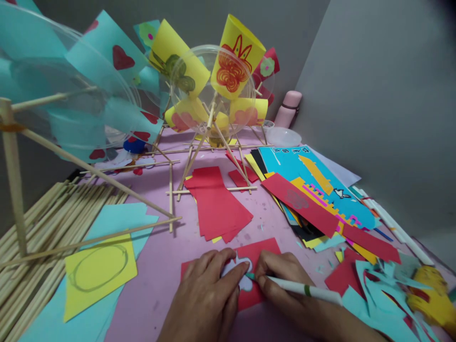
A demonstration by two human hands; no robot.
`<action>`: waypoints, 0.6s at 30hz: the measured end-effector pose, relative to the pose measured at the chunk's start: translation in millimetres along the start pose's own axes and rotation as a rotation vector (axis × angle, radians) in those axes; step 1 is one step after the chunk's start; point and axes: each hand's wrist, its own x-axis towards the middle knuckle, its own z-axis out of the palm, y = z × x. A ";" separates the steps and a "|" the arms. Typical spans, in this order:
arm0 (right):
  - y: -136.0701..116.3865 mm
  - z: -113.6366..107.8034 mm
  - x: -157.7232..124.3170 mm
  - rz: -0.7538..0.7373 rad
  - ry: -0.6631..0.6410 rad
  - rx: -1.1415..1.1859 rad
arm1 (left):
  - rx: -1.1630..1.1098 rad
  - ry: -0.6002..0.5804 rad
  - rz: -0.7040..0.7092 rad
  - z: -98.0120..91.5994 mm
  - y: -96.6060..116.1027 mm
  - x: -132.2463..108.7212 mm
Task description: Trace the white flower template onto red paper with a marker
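A pale lavender butterfly-shaped paper cutout (pixel 246 284) lies on a sheet of red paper (pixel 267 248) near the table's front edge. My left hand (pixel 206 294) rests over its left side, fingers lying flat and pressing it down. Closed around a white marker pen (pixel 309 289) with a green band is my right hand (pixel 285 282). The pen's green tip meets the cutout beside my left index finger. Part of the cutout is hidden under my fingers.
Stick-framed paper wheels, one yellow (pixel 194 71) and one blue (pixel 107 52), stand behind and left. Red strips (pixel 219 204) lie ahead. Wooden sticks (pixel 53 223) and yellow paper (pixel 99 275) are left; coloured sheets (pixel 320 180) and blue scraps (pixel 377 294) are right.
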 end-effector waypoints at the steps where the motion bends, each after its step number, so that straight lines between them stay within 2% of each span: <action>1: 0.3 -0.2 0.0 0.009 -0.004 0.003 | -0.003 0.006 0.010 1.1 -1.1 -0.4; 10: -0.1 -1.5 -4.0 0.085 -0.020 -0.080 | 0.007 0.000 0.048 -1.0 -1.0 2.4; 18: 0.8 -2.2 -2.2 0.028 -0.007 0.032 | 0.001 0.008 0.041 -0.5 -2.1 1.7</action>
